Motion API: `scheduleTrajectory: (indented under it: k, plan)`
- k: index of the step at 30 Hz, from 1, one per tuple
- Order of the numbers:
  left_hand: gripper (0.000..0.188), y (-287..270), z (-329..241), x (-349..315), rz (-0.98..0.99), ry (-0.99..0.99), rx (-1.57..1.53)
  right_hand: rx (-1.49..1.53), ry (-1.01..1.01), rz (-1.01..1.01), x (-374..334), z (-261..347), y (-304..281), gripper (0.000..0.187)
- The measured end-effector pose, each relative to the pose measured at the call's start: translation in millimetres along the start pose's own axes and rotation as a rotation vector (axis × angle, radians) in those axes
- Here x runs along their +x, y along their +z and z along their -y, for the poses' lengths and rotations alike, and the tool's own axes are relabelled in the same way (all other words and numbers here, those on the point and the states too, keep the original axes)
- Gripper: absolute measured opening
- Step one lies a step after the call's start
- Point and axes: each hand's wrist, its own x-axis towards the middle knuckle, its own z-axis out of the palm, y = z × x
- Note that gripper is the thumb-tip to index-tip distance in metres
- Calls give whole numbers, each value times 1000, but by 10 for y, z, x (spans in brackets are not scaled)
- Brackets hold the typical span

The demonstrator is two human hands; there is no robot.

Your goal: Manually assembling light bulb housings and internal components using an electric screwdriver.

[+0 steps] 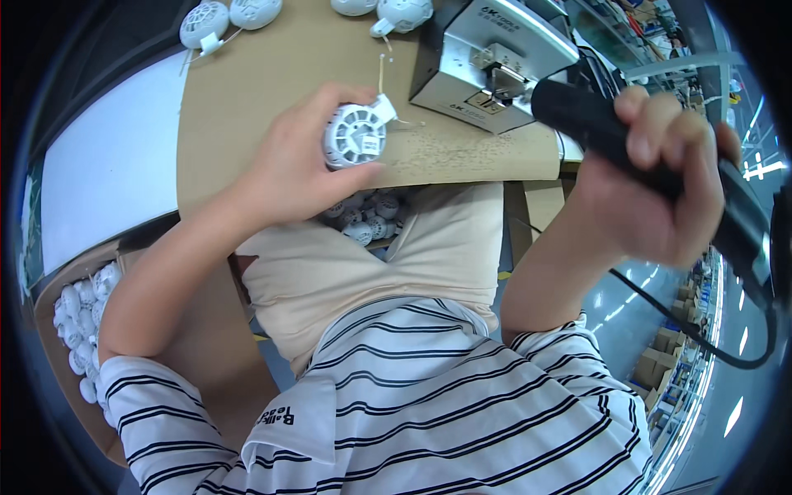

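My left hand (285, 161) is closed around a small white round housing (356, 139). Its slotted face is turned up, and a white tab with thin wires sticks out at its upper right. In my right hand (660, 186) is a black electric screwdriver (582, 115), gripped by its body and pointing left. The screwdriver's tip is at the front of a silver metal screw feeder (458, 62); whether it touches a screw there I cannot tell. Some distance separates the housing from the feeder.
Several similar white housings (204, 25) lie along the far side of the cardboard-covered table (272, 58). More fill a carton (49, 305) at the lower left and a container below the table edge. A black cord (681, 326) hangs at the right.
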Motion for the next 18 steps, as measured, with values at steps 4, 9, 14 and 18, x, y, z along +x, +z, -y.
scheduleTrajectory:
  k: [4, 9, 14, 18]
  plan:
    - [45, -66, 16, 36, 20, -71, -44, -354, -134, -275, 31, -63, -37, 22]
    - [39, -59, 40, 38, 28, 14, 35, -585, -100, -547, -28, -259, 170, 18]
    - [33, -83, 64, 13, 0, -3, -5, -478, 23, -438, -92, -151, 111, 18]
    - [30, -45, 26, 33, -25, 21, -35, -149, 54, -235, -210, 45, 76, 22]
